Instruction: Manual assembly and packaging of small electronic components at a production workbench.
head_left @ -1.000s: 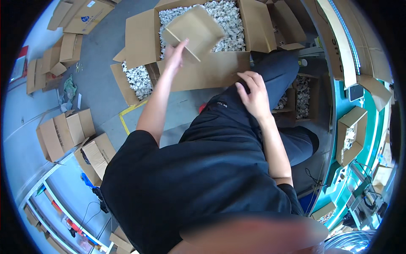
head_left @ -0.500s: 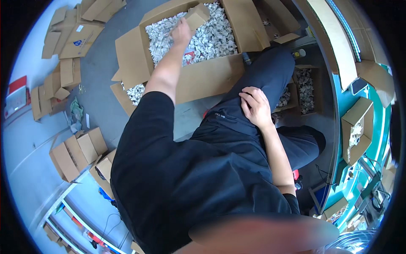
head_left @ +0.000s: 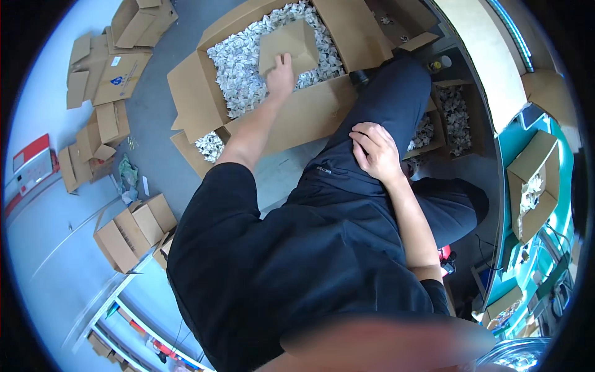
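Observation:
A large open cardboard box (head_left: 310, 111) stands on the floor in front of me, filled with many small whitish-grey curled pieces (head_left: 238, 68). My left hand (head_left: 282, 77) reaches into it and grips the near edge of a small cardboard box (head_left: 288, 44). Fingers lie over that edge, and the thumb is hidden. The small box rests on or just above the pieces; I cannot tell which. On my thigh lies my right hand (head_left: 377, 152), its fingers loosely bent and somewhat apart, with nothing in it.
More cartons of similar pieces stand by my legs, one being a brown carton (head_left: 455, 121). At the right is a green-topped table (head_left: 505, 142) bearing an open carton (head_left: 533, 186). Folded cardboard boxes (head_left: 121, 74) and a row of cartons (head_left: 136, 229) line the left.
My left hand has moved slightly right and nearer. The small cardboard box has turned, showing a broad face over the pieces and covering more of them. My right hand stays on the thigh.

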The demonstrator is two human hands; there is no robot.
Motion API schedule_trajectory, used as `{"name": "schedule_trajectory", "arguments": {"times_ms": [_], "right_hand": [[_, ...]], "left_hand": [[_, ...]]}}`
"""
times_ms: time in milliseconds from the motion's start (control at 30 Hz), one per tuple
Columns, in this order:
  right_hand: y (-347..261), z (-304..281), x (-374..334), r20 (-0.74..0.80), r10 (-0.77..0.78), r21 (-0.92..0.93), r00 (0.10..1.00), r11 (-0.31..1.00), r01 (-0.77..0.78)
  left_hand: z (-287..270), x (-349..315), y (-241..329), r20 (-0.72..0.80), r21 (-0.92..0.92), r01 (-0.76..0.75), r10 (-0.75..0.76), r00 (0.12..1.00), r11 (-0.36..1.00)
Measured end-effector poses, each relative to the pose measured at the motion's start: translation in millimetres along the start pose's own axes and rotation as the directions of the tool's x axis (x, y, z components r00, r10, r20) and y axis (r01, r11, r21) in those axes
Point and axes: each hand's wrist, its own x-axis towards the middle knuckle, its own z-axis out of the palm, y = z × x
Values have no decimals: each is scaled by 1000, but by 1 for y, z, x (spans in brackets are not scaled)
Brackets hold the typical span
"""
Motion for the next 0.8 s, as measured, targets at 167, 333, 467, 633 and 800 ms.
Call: {"name": "schedule_trajectory", "arguments": {"times_ms": [167, 333, 467, 633, 800], "right_hand": [[2, -3, -4, -4, -2, 15, 1000, 1000, 3], [0, -3, -5, 14, -8, 11, 1000, 1000, 8], [0, -1, -7, 43, -6, 12, 999, 1000, 6], [-1, 1, -2, 34, -4, -4, 999, 1000, 4], [0, 2, 1, 17, 16, 3, 1000, 1000, -16]], "left_hand": [[-43, -45, 18, 37, -91, -111, 115, 993, 990], [-61, 5, -15, -251, -145, -21, -16, 968, 989], [-65, 69, -28, -323, -110, 29, -64, 944, 993], [-33, 103, -19, -21, 10, 62, -62, 998, 998], [-12, 70, 9, 98, -70, 200, -193, 976, 977]]}}
